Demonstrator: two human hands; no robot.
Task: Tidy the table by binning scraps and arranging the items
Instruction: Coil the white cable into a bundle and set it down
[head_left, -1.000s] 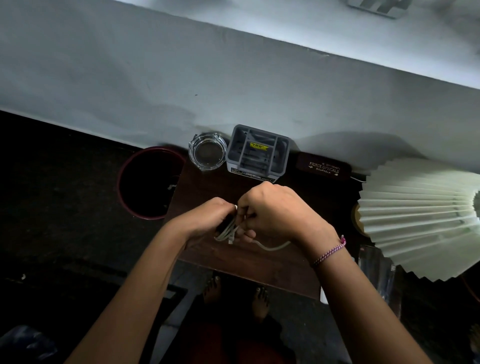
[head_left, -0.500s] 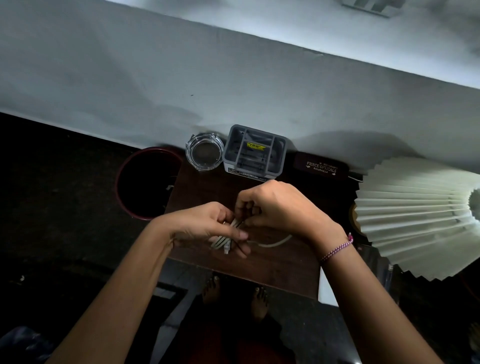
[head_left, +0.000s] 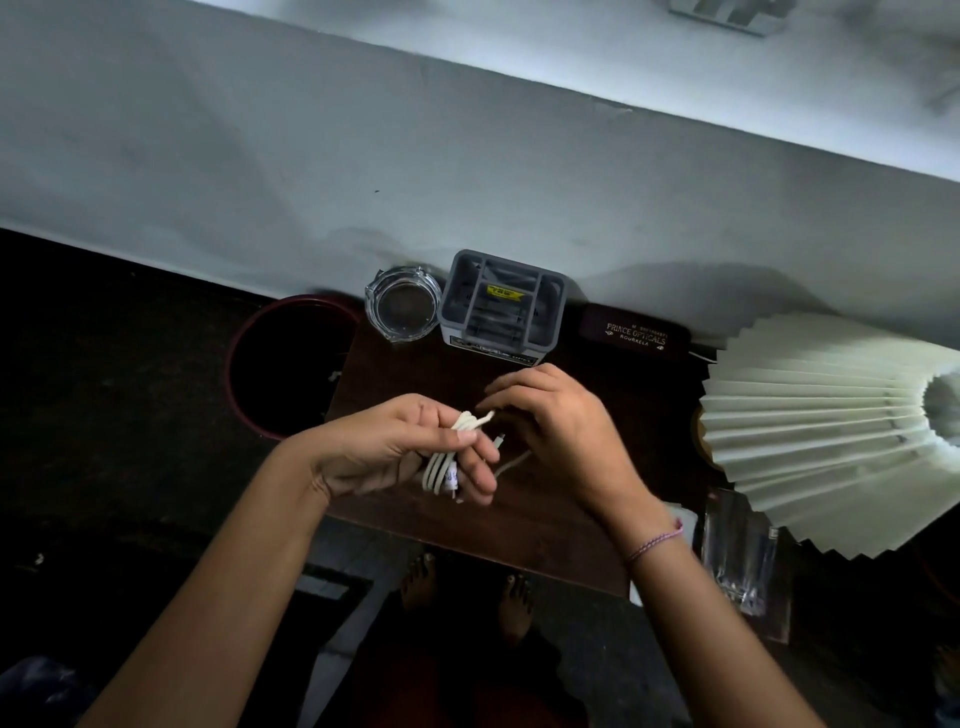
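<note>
The left hand (head_left: 395, 452) curls its fingers round a coiled white charging cable (head_left: 441, 467), thumb pressed on top, wrist bent inward over the dark wooden table (head_left: 415, 374). The right hand (head_left: 561, 441), back upward, arches bent fingers over the cable's loose end; whether they pinch it is hidden. Beyond the fingertips stand a grey plastic compartment organiser (head_left: 501, 312) and a clear glass ashtray (head_left: 402, 312). Left of the fingers, the dark red round bin (head_left: 291, 364) is too dark inside to read. Right of them, a pleated cream lampshade (head_left: 831, 431) is cut off by the frame.
</note>
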